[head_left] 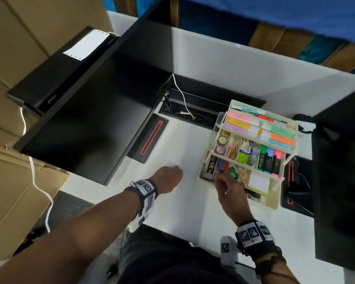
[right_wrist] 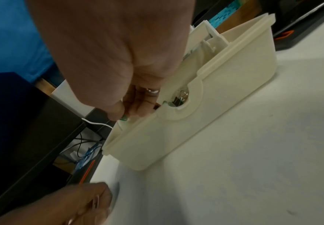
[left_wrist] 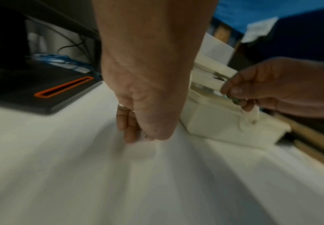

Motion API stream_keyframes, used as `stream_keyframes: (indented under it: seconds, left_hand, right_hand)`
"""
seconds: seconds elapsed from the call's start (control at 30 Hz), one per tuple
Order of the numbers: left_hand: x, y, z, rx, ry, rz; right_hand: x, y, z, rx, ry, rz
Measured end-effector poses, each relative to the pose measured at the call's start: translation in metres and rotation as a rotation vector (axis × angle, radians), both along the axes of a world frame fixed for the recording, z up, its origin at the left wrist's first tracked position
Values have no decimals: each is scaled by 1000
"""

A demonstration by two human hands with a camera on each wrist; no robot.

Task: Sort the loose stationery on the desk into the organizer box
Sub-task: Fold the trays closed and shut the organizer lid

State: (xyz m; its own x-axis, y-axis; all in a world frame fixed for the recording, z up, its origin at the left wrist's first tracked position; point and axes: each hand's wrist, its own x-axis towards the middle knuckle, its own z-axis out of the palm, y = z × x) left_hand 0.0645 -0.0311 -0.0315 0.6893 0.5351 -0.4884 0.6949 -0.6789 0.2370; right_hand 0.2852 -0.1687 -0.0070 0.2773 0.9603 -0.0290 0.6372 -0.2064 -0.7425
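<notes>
The cream tiered organizer box (head_left: 274, 198) stands open on the right of the white desk (head_left: 184, 201), filled with highlighters, sticky notes, tape rolls and clips. My right hand (head_left: 216, 179) hovers over the front left corner of its bottom tier. It pinches a small green item (left_wrist: 234, 99) with a clear strip (left_wrist: 251, 115) hanging from it. My left hand (head_left: 172, 171) is left of the box, fingers curled down with the tips (left_wrist: 130, 137) on the desk. In the right wrist view a thin metal piece (right_wrist: 96, 199), seemingly a paper clip, lies between its fingers.
A black monitor (head_left: 90, 111) overhangs the desk's left side, with a black pad with a red slot (head_left: 150, 138) beside it. Behind lies a cable trough with a white cable (head_left: 182, 99). A black case (head_left: 295, 181) and a dark block (head_left: 340, 181) flank the box's right.
</notes>
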Motion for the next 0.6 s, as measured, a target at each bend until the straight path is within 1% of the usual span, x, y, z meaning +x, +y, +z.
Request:
stream_keyframes:
  seconds: [0.07, 0.1, 0.17, 0.2, 0.23, 0.3, 0.37, 0.47, 0.6]
  left_hand:
    - [-2, -3, -6, 0, -106, 127]
    - [-2, -4, -4, -43, -151, 206]
    - [6, -2, 9, -151, -218, 378]
    - [14, 0, 17, -208, -276, 459]
    - [25, 2, 27, -243, -345, 505]
    - [52, 5, 49, -242, -448, 503]
    - [83, 9, 70, -199, -492, 439]
    - [126, 14, 88, -120, -479, 415]
    - [159, 14, 87, -54, -398, 392]
  right_hand:
    - [7, 8, 10, 41, 16, -76]
    - [12, 14, 16, 66, 35, -132]
    - [21, 30, 28, 119, 88, -252]
    - [26, 39, 30, 141, 113, -302]
    - [32, 49, 29, 157, 111, -341]
    - [44, 64, 23, 151, 53, -368]
    - [50, 71, 21, 140, -9, -364]
    - [58, 64, 24, 182, -1, -338]
    - [68, 32, 23, 180, 80, -349]
